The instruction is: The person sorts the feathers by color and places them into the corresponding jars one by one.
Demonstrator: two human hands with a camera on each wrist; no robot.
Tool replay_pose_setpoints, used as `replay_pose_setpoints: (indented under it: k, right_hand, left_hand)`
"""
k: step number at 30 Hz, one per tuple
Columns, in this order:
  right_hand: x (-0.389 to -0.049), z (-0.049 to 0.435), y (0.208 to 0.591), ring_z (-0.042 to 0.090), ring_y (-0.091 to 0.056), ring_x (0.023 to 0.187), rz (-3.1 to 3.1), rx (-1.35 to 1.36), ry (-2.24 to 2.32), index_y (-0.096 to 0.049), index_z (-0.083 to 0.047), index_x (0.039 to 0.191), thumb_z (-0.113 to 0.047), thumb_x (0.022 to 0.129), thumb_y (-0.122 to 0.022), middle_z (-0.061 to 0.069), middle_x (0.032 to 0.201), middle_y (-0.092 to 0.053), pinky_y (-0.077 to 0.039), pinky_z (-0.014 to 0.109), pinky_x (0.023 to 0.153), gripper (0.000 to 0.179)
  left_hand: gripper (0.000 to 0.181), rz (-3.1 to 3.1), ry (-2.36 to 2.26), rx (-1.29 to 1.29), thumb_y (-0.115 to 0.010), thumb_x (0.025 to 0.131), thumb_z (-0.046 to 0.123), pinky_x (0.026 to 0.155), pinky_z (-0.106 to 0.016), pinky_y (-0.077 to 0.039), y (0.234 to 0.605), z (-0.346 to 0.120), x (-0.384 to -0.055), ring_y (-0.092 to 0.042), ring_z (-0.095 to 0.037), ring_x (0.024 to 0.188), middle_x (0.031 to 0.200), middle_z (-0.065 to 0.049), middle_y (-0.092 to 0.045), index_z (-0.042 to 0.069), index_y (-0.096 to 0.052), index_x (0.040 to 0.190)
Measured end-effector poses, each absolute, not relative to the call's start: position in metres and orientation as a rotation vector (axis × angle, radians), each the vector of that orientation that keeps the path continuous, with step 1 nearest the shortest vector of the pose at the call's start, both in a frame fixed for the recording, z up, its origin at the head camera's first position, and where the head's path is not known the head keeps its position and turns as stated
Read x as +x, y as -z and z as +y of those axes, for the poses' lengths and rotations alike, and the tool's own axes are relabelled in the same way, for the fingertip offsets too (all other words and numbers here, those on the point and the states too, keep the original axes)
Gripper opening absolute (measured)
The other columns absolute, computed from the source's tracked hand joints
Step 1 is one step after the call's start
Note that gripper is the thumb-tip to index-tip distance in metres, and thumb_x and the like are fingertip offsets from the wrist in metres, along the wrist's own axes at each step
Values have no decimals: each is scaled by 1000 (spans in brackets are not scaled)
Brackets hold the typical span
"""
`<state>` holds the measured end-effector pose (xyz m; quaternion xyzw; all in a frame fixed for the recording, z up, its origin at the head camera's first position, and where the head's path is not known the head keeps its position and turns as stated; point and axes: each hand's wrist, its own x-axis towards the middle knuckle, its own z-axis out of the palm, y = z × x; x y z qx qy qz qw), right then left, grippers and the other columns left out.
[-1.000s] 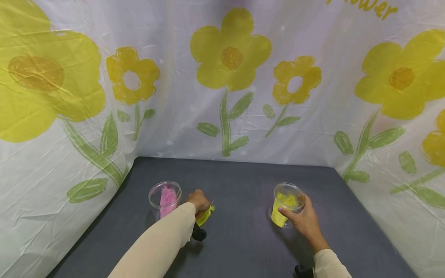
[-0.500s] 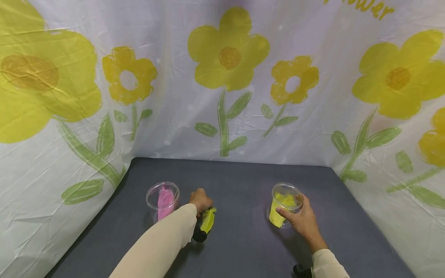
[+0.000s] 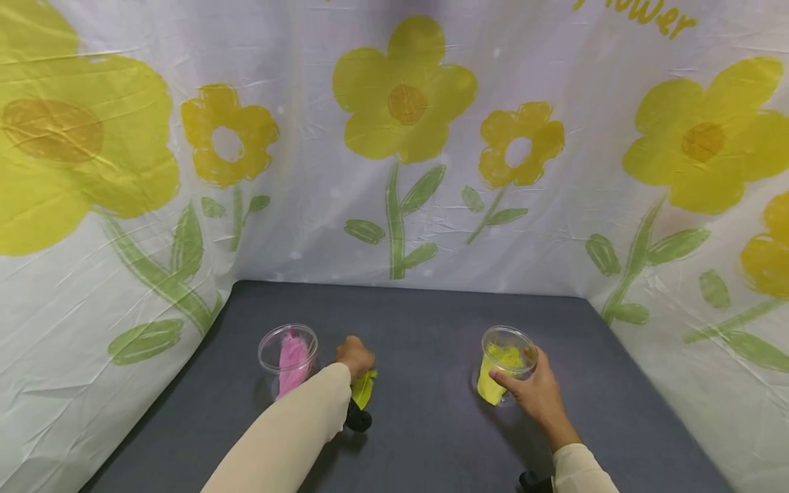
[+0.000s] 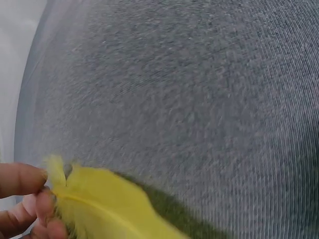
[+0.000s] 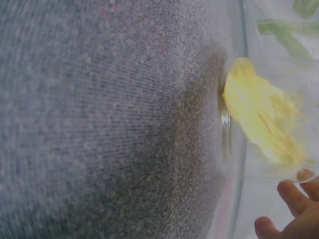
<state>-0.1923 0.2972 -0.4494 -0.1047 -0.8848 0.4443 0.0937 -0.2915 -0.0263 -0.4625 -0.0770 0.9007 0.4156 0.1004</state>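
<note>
My left hand (image 3: 355, 357) pinches a yellow feather (image 3: 363, 389) between thumb and fingers, near one end. In the left wrist view the fingertips hold the fluffy end of the feather (image 4: 112, 201), and its broad vane stretches toward the lower right over the table. My right hand (image 3: 540, 392) holds a clear plastic cup (image 3: 508, 327) by its side, thumb in front. Several yellow feathers (image 3: 493, 383) lean inside that cup; the right wrist view shows the feathers (image 5: 259, 112) through the clear wall and the right hand's fingers (image 5: 294, 199) at the rim.
Just left of my left hand stands a second clear cup (image 3: 288, 326) with pink feathers (image 3: 294, 357), partly hidden by the sleeve. A dark grey cloth (image 3: 425, 424) covers the table. White curtains (image 3: 296, 226) printed with yellow flowers surround its back and sides.
The yellow feather has turned and shifted a little under my left hand, which stays beside the pink feathers' cup. My right hand and its cup keep their place.
</note>
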Motion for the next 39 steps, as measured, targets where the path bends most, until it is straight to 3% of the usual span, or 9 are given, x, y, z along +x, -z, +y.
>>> replay_pose_setpoints:
  k: [8,14,23,39]
  right_hand:
    - [-192,297,450,47,-36,127,-2625,-319,-1323,-14,3,150,-49,74,-80,31,143,-33,-30,60,101,113]
    - [-193,298,450,47,-37,126,-2624,-312,-1316,-15,4,149,-48,75,-80,31,142,-34,-31,60,100,112]
    - [-192,297,449,47,-36,127,-2626,-311,-1317,-15,4,149,-47,74,-81,31,142,-34,-29,60,101,112]
    - [-192,298,450,47,-36,127,-2617,-307,-1331,-14,3,150,-46,75,-81,31,142,-34,-29,61,101,112]
  left_hand:
    - [12,2617,-1405,-372,-72,71,-3,41,-27,-42,462,-33,-294,-49,-18,46,59,-8,-56,-4,-60,74]
    - [3,2503,-1538,-373,-64,72,-7,37,-27,-33,450,-32,-296,-37,-13,39,54,-7,-51,-6,-64,76]
    - [5,2374,-1750,-368,-69,82,2,39,-26,-35,422,-13,-295,-48,-13,44,63,-9,-65,0,-71,78]
    - [11,2076,-2194,-138,-71,87,11,51,-22,-46,372,38,-287,-62,-16,63,76,-7,-70,1,-74,90]
